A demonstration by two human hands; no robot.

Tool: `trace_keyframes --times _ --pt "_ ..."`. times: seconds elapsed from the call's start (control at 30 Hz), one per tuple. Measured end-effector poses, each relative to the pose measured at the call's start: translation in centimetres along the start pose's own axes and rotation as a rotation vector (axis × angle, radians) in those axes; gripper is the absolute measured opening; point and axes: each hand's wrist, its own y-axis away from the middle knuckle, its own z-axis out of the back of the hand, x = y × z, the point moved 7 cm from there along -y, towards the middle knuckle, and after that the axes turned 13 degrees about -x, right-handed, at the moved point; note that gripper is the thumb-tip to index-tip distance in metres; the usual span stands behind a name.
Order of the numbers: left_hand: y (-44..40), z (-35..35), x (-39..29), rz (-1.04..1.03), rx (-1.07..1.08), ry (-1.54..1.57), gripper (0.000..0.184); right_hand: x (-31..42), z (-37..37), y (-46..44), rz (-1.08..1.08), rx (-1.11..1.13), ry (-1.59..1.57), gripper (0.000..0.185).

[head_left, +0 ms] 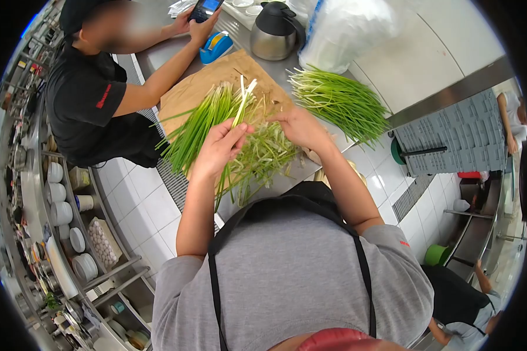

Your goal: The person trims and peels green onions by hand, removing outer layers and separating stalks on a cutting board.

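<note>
My left hand (221, 143) is closed around a few spring onions (242, 102), their white ends pointing up and away from me. My right hand (303, 128) is just to the right, fingers drawn together towards the left hand; any small thing in its fingertips is too small to make out. Below and between both hands lies a loose heap of pale green peelings (267, 153). A bunch of spring onions (193, 126) rests on brown paper (240, 65) at the left. Another spring onion bunch (336, 102) lies at the right, beyond my right hand.
A steel jug (273, 41) with a black lid, a blue tape dispenser (216, 48) and a clear plastic bag (348, 35) stand at the back. At the left, a person (91, 88) in black holds a phone (205, 9). Shelves with white bowls (57, 193) line the left.
</note>
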Motion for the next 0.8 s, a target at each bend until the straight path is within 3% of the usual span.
trace_keyframes --times 0.03,0.13,0.33,0.43,0.8 --pt "0.1 0.0 0.0 0.002 -0.002 -0.005 0.02 0.1 -0.4 0.1 0.014 0.075 0.016 0.039" --pt "0.0 0.1 0.0 0.012 -0.009 -0.012 0.02 0.5 1.4 -0.2 -0.218 -0.048 0.061 0.035" --pt "0.0 0.0 -0.1 0.013 -0.013 -0.033 0.02 0.6 2.0 -0.1 -0.084 -0.1 0.077 0.03" --pt "0.1 -0.1 -0.3 0.012 -0.016 -0.041 0.02 -1.4 2.5 -0.1 -0.159 -0.066 0.291 0.028" --pt "0.1 -0.6 -0.5 0.012 0.011 -0.026 0.02 -1.1 5.9 -0.2 -0.262 -0.15 0.276 0.041"
